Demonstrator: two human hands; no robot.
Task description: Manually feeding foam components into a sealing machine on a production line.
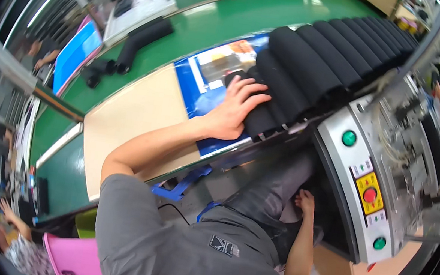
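The left hand (237, 109) lies open, fingers spread flat on the nearest of a row of black foam tubes (317, 61), as if steadying it rather than gripping. The tubes lie side by side on a blue mat (202, 99), running away to the far right, so the next one is always within reach. The right hand (305, 201) hangs low by the knee, fingers loose, holding nothing. To its right stands a grey control panel (370, 191) with green and red buttons, close at hand. More tubes (141, 40) lie on the green bench (229, 20) far left.
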